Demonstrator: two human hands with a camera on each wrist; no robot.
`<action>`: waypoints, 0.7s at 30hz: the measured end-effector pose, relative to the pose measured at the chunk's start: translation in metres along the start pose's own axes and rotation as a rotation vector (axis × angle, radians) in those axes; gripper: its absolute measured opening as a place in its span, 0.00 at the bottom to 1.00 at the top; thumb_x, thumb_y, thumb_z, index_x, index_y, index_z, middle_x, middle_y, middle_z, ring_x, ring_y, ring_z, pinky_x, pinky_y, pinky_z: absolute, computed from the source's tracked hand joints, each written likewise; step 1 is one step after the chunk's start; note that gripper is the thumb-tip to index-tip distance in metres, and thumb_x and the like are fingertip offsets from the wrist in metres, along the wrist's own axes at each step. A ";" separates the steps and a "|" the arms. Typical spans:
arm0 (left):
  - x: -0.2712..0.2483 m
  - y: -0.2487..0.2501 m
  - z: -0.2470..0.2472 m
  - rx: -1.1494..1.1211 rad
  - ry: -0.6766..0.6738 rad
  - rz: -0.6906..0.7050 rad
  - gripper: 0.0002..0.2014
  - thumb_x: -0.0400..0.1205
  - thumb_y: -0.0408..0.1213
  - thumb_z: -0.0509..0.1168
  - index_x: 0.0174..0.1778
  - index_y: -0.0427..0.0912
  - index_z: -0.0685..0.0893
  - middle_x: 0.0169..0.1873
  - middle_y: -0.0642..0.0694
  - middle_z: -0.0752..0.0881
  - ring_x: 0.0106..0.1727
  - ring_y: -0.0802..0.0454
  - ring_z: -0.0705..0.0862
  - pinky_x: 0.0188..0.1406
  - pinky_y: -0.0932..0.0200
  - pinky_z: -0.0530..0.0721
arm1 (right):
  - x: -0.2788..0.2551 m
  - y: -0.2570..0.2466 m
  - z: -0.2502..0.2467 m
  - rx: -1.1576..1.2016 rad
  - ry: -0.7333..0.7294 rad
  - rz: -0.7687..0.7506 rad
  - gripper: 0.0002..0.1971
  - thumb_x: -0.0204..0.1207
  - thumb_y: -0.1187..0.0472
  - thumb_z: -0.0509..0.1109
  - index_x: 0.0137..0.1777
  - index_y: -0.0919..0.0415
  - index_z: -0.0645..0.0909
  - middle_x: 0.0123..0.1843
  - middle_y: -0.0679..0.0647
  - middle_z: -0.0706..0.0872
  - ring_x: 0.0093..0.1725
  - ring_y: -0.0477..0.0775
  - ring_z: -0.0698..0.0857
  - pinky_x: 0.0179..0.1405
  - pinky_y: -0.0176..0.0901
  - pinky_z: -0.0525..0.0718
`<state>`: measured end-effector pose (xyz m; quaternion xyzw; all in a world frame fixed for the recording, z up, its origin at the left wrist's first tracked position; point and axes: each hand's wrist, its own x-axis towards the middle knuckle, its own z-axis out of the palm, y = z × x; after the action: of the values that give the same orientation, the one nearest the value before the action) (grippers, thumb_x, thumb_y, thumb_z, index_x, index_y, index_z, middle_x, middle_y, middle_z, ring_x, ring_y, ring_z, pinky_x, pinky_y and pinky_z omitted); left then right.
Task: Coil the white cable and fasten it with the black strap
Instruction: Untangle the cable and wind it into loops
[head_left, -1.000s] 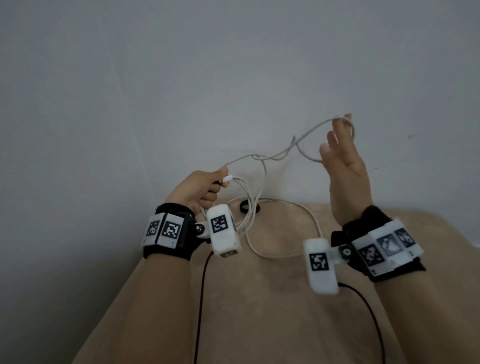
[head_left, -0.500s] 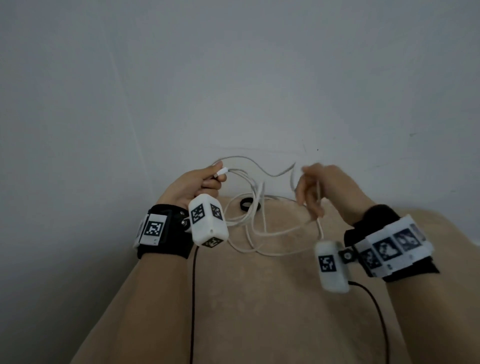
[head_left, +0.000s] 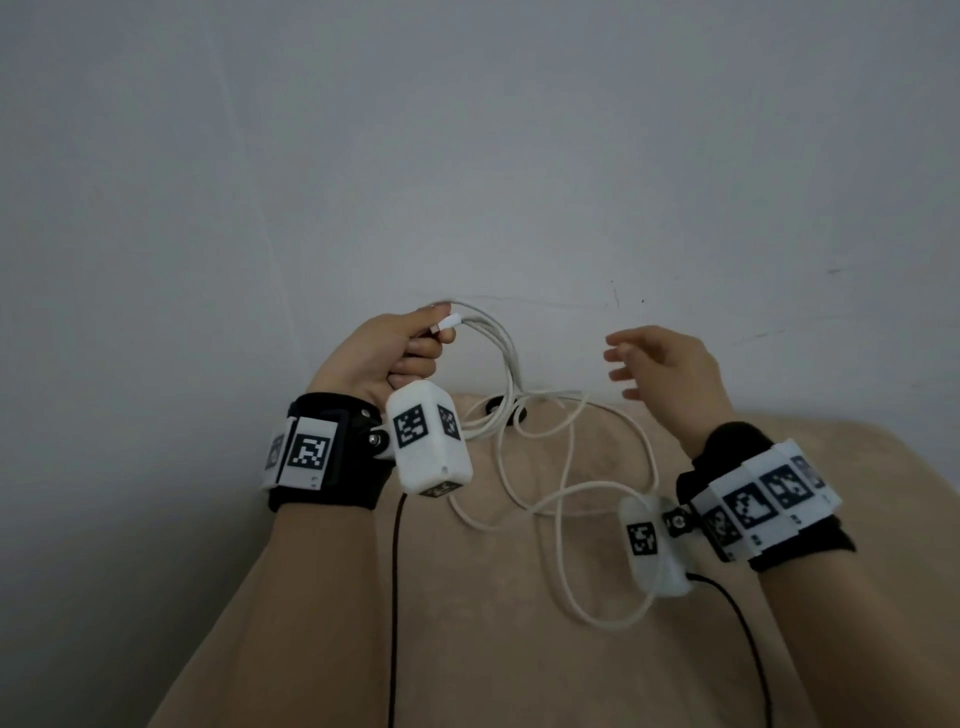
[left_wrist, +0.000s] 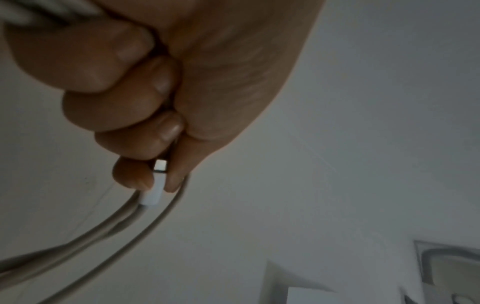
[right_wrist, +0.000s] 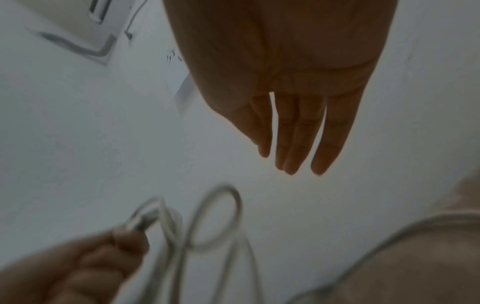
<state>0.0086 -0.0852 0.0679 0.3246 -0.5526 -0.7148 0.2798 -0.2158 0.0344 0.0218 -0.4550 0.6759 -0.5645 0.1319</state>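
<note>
My left hand (head_left: 400, 353) is raised above the beige surface and grips the white cable (head_left: 506, 364) near its plug (head_left: 448, 323); several loops hang from the fist. In the left wrist view the plug (left_wrist: 155, 191) sticks out between thumb and forefinger, with cable strands (left_wrist: 111, 228) curving down. More cable (head_left: 566, 525) lies in loose loops on the surface. My right hand (head_left: 660, 369) hovers to the right of the loops, fingers (right_wrist: 296, 142) straight, holding nothing. The black strap (head_left: 506, 410) lies as a small ring at the far edge, partly behind the hanging cable.
A beige padded surface (head_left: 519, 649) runs up to a grey-white wall (head_left: 467, 156). Thin black leads (head_left: 395, 597) trail from the wrist cameras along my forearms. A white fixture (right_wrist: 78, 30) is on the wall in the right wrist view.
My right hand brought a raised loop of cable down to the left hand, let it go and drew back to the right with straight fingers. The left hand kept its grip and gained a loop.
</note>
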 end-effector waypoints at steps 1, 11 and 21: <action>0.000 0.000 0.001 0.029 0.022 0.010 0.17 0.87 0.45 0.55 0.34 0.41 0.73 0.15 0.56 0.62 0.10 0.62 0.57 0.10 0.69 0.48 | -0.001 -0.007 -0.005 0.092 -0.009 -0.003 0.11 0.83 0.64 0.60 0.49 0.56 0.84 0.48 0.55 0.89 0.46 0.55 0.89 0.53 0.54 0.87; -0.006 0.005 0.028 0.311 -0.058 0.009 0.15 0.86 0.42 0.59 0.33 0.41 0.76 0.16 0.55 0.61 0.12 0.63 0.56 0.08 0.70 0.51 | -0.028 -0.052 0.010 -0.081 -0.516 -0.044 0.39 0.71 0.55 0.77 0.79 0.43 0.61 0.68 0.48 0.78 0.53 0.48 0.89 0.59 0.47 0.85; -0.006 0.001 0.023 0.183 -0.201 -0.032 0.15 0.86 0.42 0.57 0.34 0.41 0.74 0.18 0.55 0.63 0.13 0.64 0.58 0.12 0.69 0.52 | -0.017 -0.031 0.007 0.082 -0.447 -0.014 0.07 0.79 0.68 0.68 0.52 0.60 0.86 0.42 0.56 0.90 0.34 0.49 0.89 0.39 0.40 0.88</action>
<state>-0.0054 -0.0671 0.0738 0.2843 -0.6356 -0.6947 0.1806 -0.1870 0.0441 0.0409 -0.5677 0.6031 -0.4775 0.2932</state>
